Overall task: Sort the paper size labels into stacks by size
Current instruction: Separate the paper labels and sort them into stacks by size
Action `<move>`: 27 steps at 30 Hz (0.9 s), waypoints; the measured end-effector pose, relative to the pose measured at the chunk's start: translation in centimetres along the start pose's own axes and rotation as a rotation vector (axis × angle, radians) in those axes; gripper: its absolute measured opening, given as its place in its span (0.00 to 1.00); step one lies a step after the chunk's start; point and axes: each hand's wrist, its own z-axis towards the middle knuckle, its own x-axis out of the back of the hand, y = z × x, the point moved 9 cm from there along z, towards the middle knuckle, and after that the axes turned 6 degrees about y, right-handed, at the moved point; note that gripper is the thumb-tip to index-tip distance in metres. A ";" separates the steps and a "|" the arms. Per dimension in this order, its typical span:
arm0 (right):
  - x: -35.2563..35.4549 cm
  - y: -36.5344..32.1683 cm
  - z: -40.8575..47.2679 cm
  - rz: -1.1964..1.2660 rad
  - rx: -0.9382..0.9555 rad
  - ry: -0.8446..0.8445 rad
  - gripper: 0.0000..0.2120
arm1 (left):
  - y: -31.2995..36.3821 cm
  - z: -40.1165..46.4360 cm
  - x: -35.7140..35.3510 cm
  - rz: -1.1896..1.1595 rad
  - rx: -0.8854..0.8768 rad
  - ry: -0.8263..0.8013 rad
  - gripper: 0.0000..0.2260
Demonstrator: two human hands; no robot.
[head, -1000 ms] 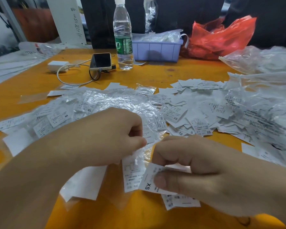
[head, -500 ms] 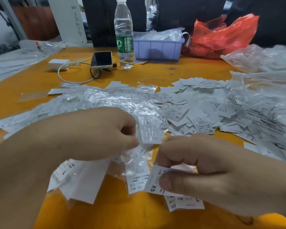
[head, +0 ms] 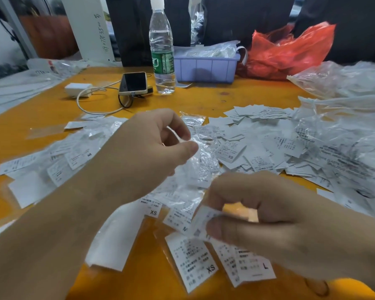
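White paper size labels lie scattered over the orange table [head: 204, 100], many in clear sleeves. Near the front edge lie an XS label [head: 193, 260] and an L label [head: 253, 265]. An M label [head: 80, 156] sits at the left. A loose heap of labels [head: 258, 152] spreads at centre right. My left hand [head: 147, 148] is raised over the middle and pinches the top edge of a clear plastic sleeve [head: 204, 163] that hangs down. My right hand [head: 279, 224], lower and nearer, pinches a blurred white label [head: 204, 224] between thumb and fingers.
At the back stand a water bottle [head: 161, 50], a phone [head: 133, 83] with a white charger [head: 77, 88] and cable, a purple bin [head: 206, 66] and a red plastic bag [head: 286, 50]. Crumpled clear bags [head: 344, 135] pile up on the right.
My left hand has lifted up and away from my right hand, taking the clear sleeve with it. My right hand stays low, still pinching a label. More labels now show near the front edge.
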 end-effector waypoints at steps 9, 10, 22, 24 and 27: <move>4.7 3.0 -0.3 0.643 -0.030 0.347 0.12 | 0.7 -0.5 -2.4 -0.315 0.008 -0.112 0.14; 4.4 2.9 -0.2 0.669 -0.046 0.323 0.12 | 0.7 -0.6 -2.6 -0.366 0.023 -0.128 0.15; 5.5 2.8 -0.5 0.746 -0.029 0.465 0.04 | -0.6 -0.4 -3.1 -0.051 0.006 -0.297 0.24; 5.9 2.9 -0.7 0.761 -0.047 0.504 0.04 | -1.3 -0.3 -2.4 0.191 -0.003 -0.320 0.28; 5.9 3.0 -0.7 0.750 -0.070 0.505 0.03 | -2.1 -0.6 -2.6 0.406 0.006 -0.399 0.31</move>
